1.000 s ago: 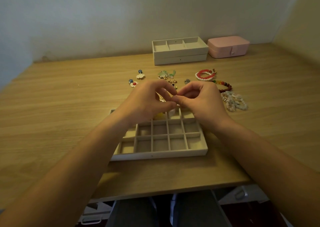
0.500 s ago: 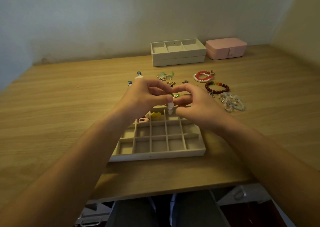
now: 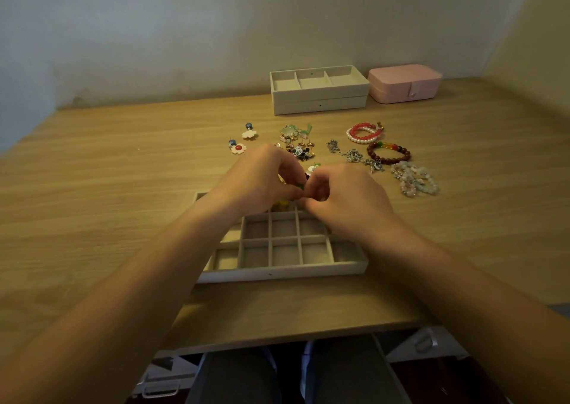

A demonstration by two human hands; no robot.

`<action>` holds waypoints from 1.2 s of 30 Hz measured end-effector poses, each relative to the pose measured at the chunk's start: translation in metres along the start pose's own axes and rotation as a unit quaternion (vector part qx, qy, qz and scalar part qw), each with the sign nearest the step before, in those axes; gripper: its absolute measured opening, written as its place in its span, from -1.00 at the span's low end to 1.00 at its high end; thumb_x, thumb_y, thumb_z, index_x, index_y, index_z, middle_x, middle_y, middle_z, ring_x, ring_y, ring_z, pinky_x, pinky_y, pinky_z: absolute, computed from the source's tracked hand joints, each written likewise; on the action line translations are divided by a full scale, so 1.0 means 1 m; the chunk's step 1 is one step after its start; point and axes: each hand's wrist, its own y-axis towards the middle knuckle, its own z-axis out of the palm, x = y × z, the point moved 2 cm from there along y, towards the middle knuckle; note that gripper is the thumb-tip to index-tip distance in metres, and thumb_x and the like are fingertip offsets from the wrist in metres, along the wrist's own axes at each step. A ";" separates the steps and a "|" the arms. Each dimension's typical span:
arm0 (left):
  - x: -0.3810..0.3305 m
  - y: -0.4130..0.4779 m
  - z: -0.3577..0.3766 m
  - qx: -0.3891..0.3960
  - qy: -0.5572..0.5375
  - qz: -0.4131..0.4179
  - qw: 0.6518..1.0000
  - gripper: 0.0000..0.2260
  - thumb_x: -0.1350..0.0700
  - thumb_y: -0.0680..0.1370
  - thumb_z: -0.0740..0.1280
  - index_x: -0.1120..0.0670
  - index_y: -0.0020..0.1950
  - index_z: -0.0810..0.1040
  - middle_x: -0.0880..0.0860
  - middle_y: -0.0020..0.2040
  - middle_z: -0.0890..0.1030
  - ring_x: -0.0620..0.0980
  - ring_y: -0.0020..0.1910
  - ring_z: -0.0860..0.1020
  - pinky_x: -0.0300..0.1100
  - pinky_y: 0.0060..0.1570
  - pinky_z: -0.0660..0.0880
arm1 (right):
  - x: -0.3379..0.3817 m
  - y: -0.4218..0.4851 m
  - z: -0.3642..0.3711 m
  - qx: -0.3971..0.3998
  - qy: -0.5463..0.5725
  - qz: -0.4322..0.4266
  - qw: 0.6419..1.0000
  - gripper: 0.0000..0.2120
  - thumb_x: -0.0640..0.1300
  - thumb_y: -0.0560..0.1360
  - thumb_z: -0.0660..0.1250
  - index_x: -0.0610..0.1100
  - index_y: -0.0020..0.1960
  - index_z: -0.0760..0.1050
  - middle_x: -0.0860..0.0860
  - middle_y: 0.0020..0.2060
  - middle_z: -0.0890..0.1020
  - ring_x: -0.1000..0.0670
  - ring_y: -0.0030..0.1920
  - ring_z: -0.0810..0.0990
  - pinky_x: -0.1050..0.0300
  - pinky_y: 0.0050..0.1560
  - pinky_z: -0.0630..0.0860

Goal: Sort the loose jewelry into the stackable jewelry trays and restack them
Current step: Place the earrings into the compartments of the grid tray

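Flower earrings (image 3: pixel 237 149) sit furthest left on the wooden table (image 3: pixel 92 203), two of them, white petals with blue studs. Next over, the left hand (image 3: pixel 259 178) is curled up, thumb and fingertips pinching a small green piece (image 3: pixel 301 186), too tiny to say what it is exactly. It's held right over the far edge of the grid tray (image 3: pixel 277 272), which lies nearest the person, with something yellow (image 3: pixel 282 202) in one far compartment. The right hand (image 3: pixel 345 201) meets the left at the same spot, fingers curled in, nipping that same green piece from the other side. Just beyond the hands is the earring pile (image 3: pixel 297 149), loose on the table. Further back are two stacked trays (image 3: pixel 319 101); the top one has three compartments. Right of the pile: silver chain (image 3: pixel 354 156), red and pearl bracelets (image 3: pixel 364 132), dark bead bracelet (image 3: pixel 389 154), pale stone bracelets (image 3: pixel 415 180). The pink jewelry box (image 3: pixel 404 84) is closed, just beside the stack.
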 end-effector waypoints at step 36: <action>-0.016 0.009 0.001 0.031 0.090 -0.094 0.991 -0.92 0.09 0.41 0.55 -0.09 -0.17 0.74 -0.09 -0.22 0.70 -0.05 -0.20 0.65 -0.05 -0.14 0.65 | -0.017 0.004 -0.010 0.084 -0.088 -0.073 0.990 -0.69 -0.10 0.59 0.25 0.13 0.23 0.64 0.06 0.00 0.48 0.04 0.10 0.43 0.09 0.07 0.43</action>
